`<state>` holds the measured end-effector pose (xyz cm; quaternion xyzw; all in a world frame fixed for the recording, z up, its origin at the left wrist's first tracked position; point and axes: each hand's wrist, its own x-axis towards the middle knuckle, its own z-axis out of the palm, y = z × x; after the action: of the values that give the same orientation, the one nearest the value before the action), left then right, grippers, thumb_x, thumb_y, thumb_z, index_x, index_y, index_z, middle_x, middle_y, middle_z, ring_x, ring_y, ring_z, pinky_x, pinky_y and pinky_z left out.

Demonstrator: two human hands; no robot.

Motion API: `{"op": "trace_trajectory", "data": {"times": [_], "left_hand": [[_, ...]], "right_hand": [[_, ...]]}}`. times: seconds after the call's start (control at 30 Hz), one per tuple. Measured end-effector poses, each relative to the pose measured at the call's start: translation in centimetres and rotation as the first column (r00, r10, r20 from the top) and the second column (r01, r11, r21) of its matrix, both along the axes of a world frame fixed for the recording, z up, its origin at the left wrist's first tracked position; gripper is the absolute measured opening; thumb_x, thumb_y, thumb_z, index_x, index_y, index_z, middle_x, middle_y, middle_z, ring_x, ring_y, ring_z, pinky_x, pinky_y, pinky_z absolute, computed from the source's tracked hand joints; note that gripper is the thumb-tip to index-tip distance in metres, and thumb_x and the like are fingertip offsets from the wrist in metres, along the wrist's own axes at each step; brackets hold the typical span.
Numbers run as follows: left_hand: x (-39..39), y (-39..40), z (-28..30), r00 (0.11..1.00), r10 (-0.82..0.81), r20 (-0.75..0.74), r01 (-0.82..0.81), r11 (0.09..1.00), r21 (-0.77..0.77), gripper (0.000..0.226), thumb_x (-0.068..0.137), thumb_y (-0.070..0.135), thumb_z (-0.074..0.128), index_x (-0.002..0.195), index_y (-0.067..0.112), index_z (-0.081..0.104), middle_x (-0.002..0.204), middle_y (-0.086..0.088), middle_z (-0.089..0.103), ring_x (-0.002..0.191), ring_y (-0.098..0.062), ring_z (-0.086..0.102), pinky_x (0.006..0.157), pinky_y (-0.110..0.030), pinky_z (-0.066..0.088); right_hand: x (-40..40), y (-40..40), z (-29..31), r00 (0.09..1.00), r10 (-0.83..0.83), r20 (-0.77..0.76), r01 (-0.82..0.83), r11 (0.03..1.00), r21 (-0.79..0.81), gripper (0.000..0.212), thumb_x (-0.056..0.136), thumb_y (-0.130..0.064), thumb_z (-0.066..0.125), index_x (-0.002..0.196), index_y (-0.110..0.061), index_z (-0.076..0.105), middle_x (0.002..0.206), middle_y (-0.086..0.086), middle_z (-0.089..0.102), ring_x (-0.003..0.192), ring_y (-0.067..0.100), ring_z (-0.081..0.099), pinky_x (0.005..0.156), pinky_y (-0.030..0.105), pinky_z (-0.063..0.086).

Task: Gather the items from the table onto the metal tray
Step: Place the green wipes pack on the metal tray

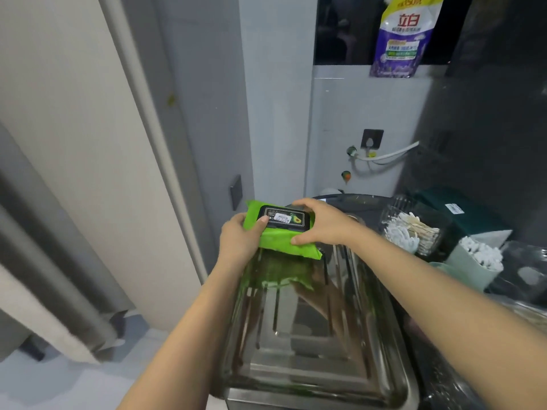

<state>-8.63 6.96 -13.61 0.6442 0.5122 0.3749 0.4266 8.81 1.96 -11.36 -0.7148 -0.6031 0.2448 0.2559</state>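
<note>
Our left hand [239, 241] and right hand [321, 223] grip a green wipes pack [278, 238] by its ends, level above the metal tray's [319, 371] far edge, seemingly to lower it in flat. Cotton swab containers [411, 229] wait on the table at right.

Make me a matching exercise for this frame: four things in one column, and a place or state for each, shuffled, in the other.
Things:
1. green wipes pack
2. metal tray
3. purple pouch
4. clear box of cotton swabs

Places or states:
A. up on the ledge
B. held by left hand and right hand
C. nothing lying in it yet
D. on the dark table, right of the tray

Pairs: 1-B, 2-C, 3-A, 4-D
</note>
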Motion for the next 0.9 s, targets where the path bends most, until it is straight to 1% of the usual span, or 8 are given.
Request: {"op": "trace_trajectory", "data": {"times": [0.07, 0.13, 0.27, 0.37, 0.47, 0.57, 0.7, 0.9], "left_hand": [[0.4, 0.7, 0.0, 0.996, -0.005, -0.088, 0.012, 0.997, 0.077, 0.029, 0.088, 0.032, 0.062, 0.105, 0.008, 0.066, 0.095, -0.01, 0.069, 0.088, -0.026, 0.062, 0.071, -0.026, 0.04], [0.6, 1.9, -0.4, 0.98, 0.005, -0.201, 0.016, 0.995, 0.102, 0.032, 0.088, 0.037, 0.061, 0.106, 0.01, 0.067, 0.104, -0.011, 0.07, 0.099, -0.029, 0.062, 0.08, -0.03, 0.043], [0.4, 3.5, -1.7, 0.816, 0.022, -0.578, 0.023, 0.997, 0.071, 0.052, 0.088, 0.055, 0.051, 0.113, 0.011, 0.063, 0.123, -0.018, 0.057, 0.122, -0.037, 0.044, 0.099, -0.042, 0.034], [0.5, 3.0, -2.2, 0.902, -0.073, -0.425, 0.058, 0.997, -0.047, 0.058, 0.09, 0.049, 0.052, 0.131, 0.009, 0.045, 0.135, -0.021, 0.046, 0.131, -0.037, 0.036, 0.106, -0.04, 0.031], [0.5, 2.7, -2.4, 0.96, -0.142, -0.243, 0.131, 0.989, -0.062, 0.064, 0.091, 0.038, 0.055, 0.146, 0.021, 0.027, 0.146, -0.014, 0.042, 0.136, -0.03, 0.037, 0.106, -0.036, 0.033], [0.4, 3.0, -2.8, 0.936, -0.186, -0.299, 0.173, 0.982, -0.071, 0.058, 0.093, 0.04, 0.051, 0.146, 0.036, 0.029, 0.146, -0.019, 0.041, 0.135, -0.03, 0.04, 0.111, -0.039, 0.034], [0.8, 2.9, -2.8, 0.907, -0.182, -0.379, 0.153, 0.982, -0.106, 0.05, 0.096, 0.043, 0.042, 0.144, 0.04, 0.032, 0.142, -0.023, 0.037, 0.131, -0.037, 0.041, 0.111, -0.041, 0.032], [0.6, 0.9, -0.9, 0.873, -0.144, -0.466, 0.125, 0.99, -0.071, 0.053, 0.096, 0.048, 0.038, 0.147, 0.034, 0.029, 0.149, -0.021, 0.026, 0.14, -0.037, 0.02, 0.113, -0.046, 0.02]], "right_hand": [[0.3, 1.0, -0.3, 0.999, -0.011, 0.034, 0.011, 1.0, 0.006, 0.085, 0.064, -0.025, 0.083, 0.138, -0.02, 0.04, 0.134, 0.002, 0.047, 0.112, 0.012, 0.049, 0.091, 0.02, 0.037], [0.4, 1.7, -0.9, 0.997, -0.024, 0.074, 0.023, 1.0, 0.014, 0.086, 0.064, -0.025, 0.083, 0.138, -0.019, 0.04, 0.134, 0.005, 0.044, 0.117, 0.016, 0.046, 0.093, 0.019, 0.034], [0.5, 2.2, -2.7, 0.989, 0.009, 0.149, -0.012, 1.0, 0.015, 0.087, 0.063, -0.028, 0.084, 0.138, -0.02, 0.041, 0.128, 0.009, 0.044, 0.124, 0.022, 0.039, 0.096, 0.023, 0.031], [0.7, 2.2, -2.5, 0.978, 0.034, 0.204, -0.032, 0.999, -0.009, 0.086, 0.063, -0.033, 0.083, 0.138, -0.022, 0.042, 0.122, 0.009, 0.048, 0.12, 0.022, 0.043, 0.093, 0.025, 0.033], [0.7, 2.3, -1.7, 0.964, 0.08, 0.254, -0.065, 0.996, -0.068, 0.087, 0.066, -0.035, 0.081, 0.141, -0.021, 0.04, 0.124, 0.009, 0.049, 0.119, 0.023, 0.045, 0.09, 0.023, 0.032], [0.6, 2.1, -1.5, 0.958, 0.102, 0.267, -0.072, 0.99, -0.12, 0.089, 0.07, -0.036, 0.079, 0.145, -0.021, 0.033, 0.13, 0.009, 0.047, 0.123, 0.024, 0.044, 0.093, 0.025, 0.033], [0.5, 1.8, -1.5, 0.958, 0.111, 0.265, -0.069, 0.984, -0.164, 0.092, 0.073, -0.039, 0.075, 0.148, -0.021, 0.026, 0.146, 0.007, 0.039, 0.134, 0.025, 0.036, 0.107, 0.031, 0.03], [-0.5, 0.0, -1.2, 0.947, 0.072, 0.312, -0.03, 0.99, -0.137, 0.095, 0.081, -0.045, 0.066, 0.151, -0.015, 0.009, 0.16, 0.003, 0.01, 0.148, 0.021, 0.004, 0.119, 0.034, 0.008]]}}
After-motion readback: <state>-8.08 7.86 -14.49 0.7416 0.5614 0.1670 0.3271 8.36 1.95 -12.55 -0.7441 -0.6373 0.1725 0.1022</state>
